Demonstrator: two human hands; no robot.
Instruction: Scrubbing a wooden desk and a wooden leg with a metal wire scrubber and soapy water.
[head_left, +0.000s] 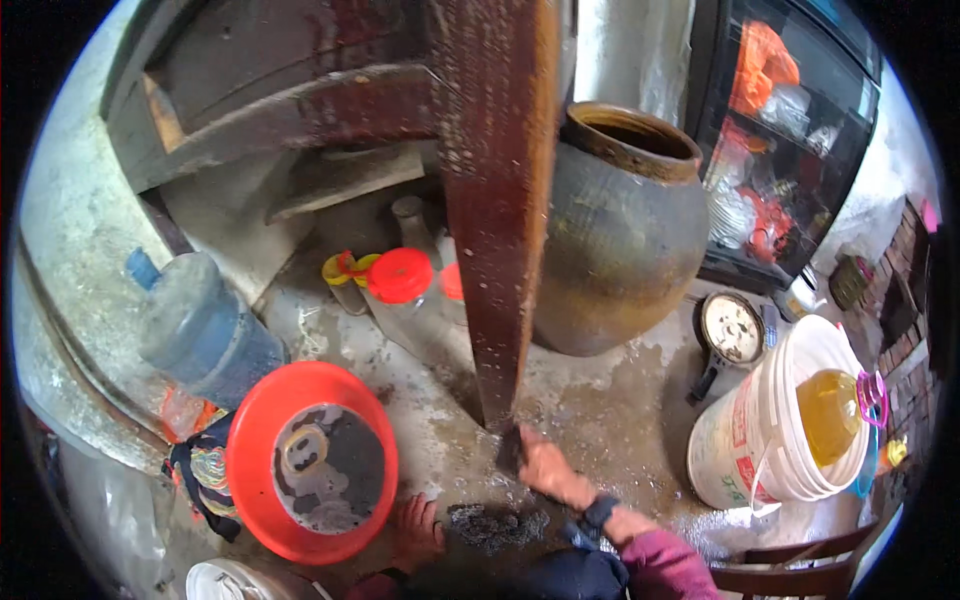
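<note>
My right hand (551, 469), with a dark band on its wrist, grips a dark cloth or pad (509, 450) against the foot of a dark red wooden post (491, 300). Its exact kind is hard to tell. My left hand (417, 531) is low beside a red plastic basin (238, 465), fingers slightly apart and nothing visible in them. Whether it touches the rim or the floor is unclear. Greyish, foamy water (330, 472) lies in the basin, with a pale ring-like shape in it. Between my hands is a wet, dark, rough patch or mat (499, 525) on the concrete floor.
Left stands a blue water-cooler bottle (202, 322). Jars with red lids (401, 276) are behind the post, near a large glazed earthenware jar (622, 240). At right are a round pan (731, 328), a white bucket (739, 442) holding an oil bottle (829, 416), and a wooden chair (795, 577).
</note>
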